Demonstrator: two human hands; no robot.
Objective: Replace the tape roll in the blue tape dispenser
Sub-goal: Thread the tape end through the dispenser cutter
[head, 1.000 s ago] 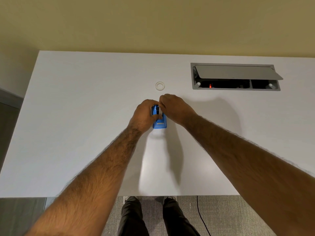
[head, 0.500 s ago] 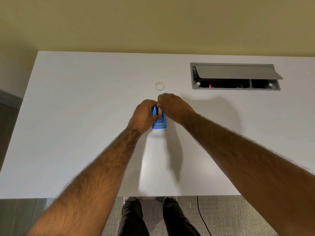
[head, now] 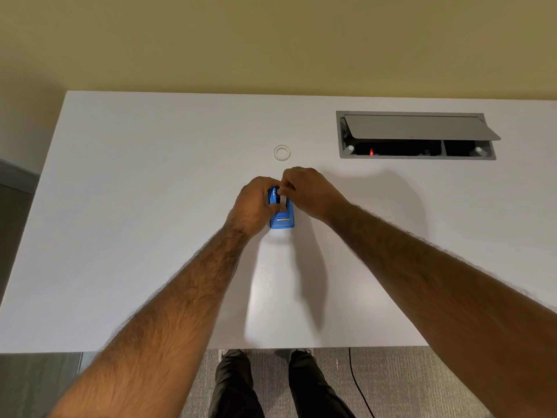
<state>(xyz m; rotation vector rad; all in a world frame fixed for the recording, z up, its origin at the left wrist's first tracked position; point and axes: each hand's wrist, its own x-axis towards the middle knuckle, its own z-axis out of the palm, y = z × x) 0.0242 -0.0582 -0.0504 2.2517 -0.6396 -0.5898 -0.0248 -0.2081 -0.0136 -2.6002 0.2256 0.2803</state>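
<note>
Mid-tabletop, the left hand (head: 254,203) is gripping the blue dispenser (head: 281,217) while the right hand (head: 307,191) is pinching a roll (head: 283,199) in it; the ring (head: 282,152) toward the far edge is lying untouched, so the swap is looking unfinished.

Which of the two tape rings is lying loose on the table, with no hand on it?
The clear ring lying flat on the white table, beyond both hands. The other, a white roll, sits in the blue dispenser, pinched by the right hand.
</note>
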